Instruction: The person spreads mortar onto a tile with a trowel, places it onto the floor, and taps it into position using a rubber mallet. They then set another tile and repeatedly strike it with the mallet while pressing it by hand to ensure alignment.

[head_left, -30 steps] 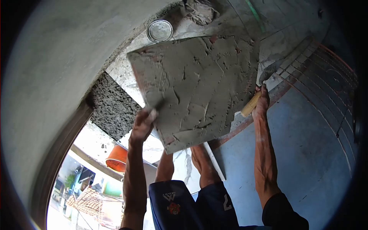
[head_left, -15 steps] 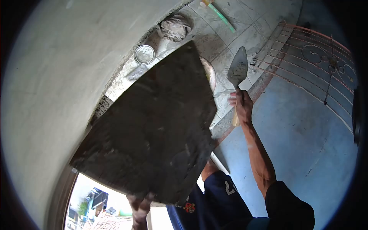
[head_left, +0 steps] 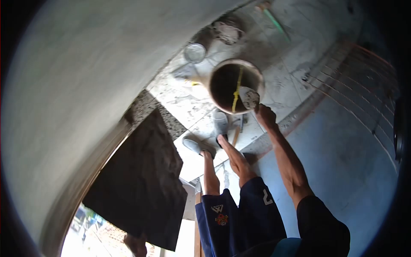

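Tile: large, flat, dark slab, held tilted in the air, well apart from the bucket on its lower left, against the curved wall. Judged stiff, heavy for one hand and brittle at the corners. Best taken by two opposite edges, or from beneath at the middle, never by a corner. The left hand carries it at the lower edge. The fingers are mostly hidden behind the slab, so their spread cannot be told.

Bucket: round, open-mouthed, dark inside, with a yellow strip across it. It stands on the pale tiled floor.

Right hand: at the bucket's lower right rim, fingers closed round the handle of the trowel.

Trowel: blade just inside the bucket's mouth, grey-coated. Judged light, rigid and easy in one hand.

Round tin: small and shiny, just beside the bucket on its upper left.
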`<state>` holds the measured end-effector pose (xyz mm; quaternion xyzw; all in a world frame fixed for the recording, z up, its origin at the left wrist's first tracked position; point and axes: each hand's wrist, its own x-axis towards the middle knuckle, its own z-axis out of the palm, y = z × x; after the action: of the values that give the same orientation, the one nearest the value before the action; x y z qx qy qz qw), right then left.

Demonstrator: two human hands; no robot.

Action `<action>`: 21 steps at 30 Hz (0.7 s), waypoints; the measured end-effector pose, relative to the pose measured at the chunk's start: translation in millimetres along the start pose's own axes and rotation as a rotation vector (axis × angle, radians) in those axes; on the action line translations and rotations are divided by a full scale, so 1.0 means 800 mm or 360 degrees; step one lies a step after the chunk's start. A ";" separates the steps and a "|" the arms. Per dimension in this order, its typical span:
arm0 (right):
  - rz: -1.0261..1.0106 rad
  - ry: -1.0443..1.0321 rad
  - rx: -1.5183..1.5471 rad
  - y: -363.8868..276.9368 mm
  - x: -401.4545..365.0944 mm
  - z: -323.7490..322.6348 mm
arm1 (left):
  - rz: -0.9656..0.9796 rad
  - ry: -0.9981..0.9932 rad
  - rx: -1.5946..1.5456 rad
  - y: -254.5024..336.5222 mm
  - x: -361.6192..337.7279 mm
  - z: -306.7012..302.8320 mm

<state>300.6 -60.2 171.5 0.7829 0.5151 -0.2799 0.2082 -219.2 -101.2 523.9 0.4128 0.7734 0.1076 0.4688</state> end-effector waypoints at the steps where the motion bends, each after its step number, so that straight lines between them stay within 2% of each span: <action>1: 0.0083 -0.0198 0.0218 0.000 0.027 0.009 | 0.0060 -0.0040 0.0081 -0.012 0.003 -0.005; 2: 0.0027 -0.0135 0.0453 -0.008 0.034 -0.002 | 0.0066 -0.0135 0.0135 -0.023 0.002 -0.011; 3: 0.0152 -0.0079 -0.0050 -0.026 0.037 -0.026 | -0.0054 -0.0234 0.0087 -0.007 0.019 0.001; 4: 0.0153 -0.0072 -0.0074 -0.034 0.043 -0.036 | -0.0162 -0.0347 0.0034 0.007 0.040 0.013; 6: -0.0214 0.0679 0.1178 -0.056 0.042 -0.048 | -0.0185 -0.0521 0.0161 -0.002 0.056 0.013; 7: -0.0225 0.0669 0.1175 -0.079 0.032 -0.072 | -0.0077 -0.0520 0.0071 -0.007 0.055 0.020; 9: -0.0140 -0.0175 0.1917 -0.129 0.011 -0.138 | -0.0002 -0.0653 0.0085 -0.011 0.047 0.028; 11: -0.0233 -0.0775 0.1858 -0.168 0.014 -0.154 | 0.0084 -0.0825 0.0222 0.000 0.039 0.033; 12: -0.0248 -0.1094 0.1780 -0.181 0.027 -0.135 | 0.0175 -0.0877 0.0122 0.003 0.031 0.036; 14: -0.0503 -0.1467 0.1201 -0.207 0.028 -0.096 | 0.0255 -0.1060 0.0329 0.029 0.022 0.033; 16: -0.0863 -0.1747 0.0498 -0.223 0.021 -0.051 | 0.0525 -0.1143 0.0214 0.053 0.016 0.033; 17: -0.0634 -0.1939 0.0271 -0.225 0.003 -0.027 | 0.0521 -0.1274 0.0244 0.062 0.013 0.026; 18: -0.0500 -0.2028 0.0088 -0.219 -0.016 -0.009 | 0.0667 -0.1283 0.0389 0.066 0.008 0.024; 20: -0.0294 -0.2567 0.0173 -0.214 -0.059 0.003 | 0.0860 -0.1383 0.0537 0.066 0.005 0.020; 21: -0.0324 -0.2603 0.0132 -0.214 -0.079 0.010 | 0.0939 -0.1385 0.0566 0.063 0.005 0.020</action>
<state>121.2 -43.2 199.7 0.2885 0.2587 -0.7978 0.4619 -180.1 -69.7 540.3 0.6911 0.3664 -0.0784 0.6180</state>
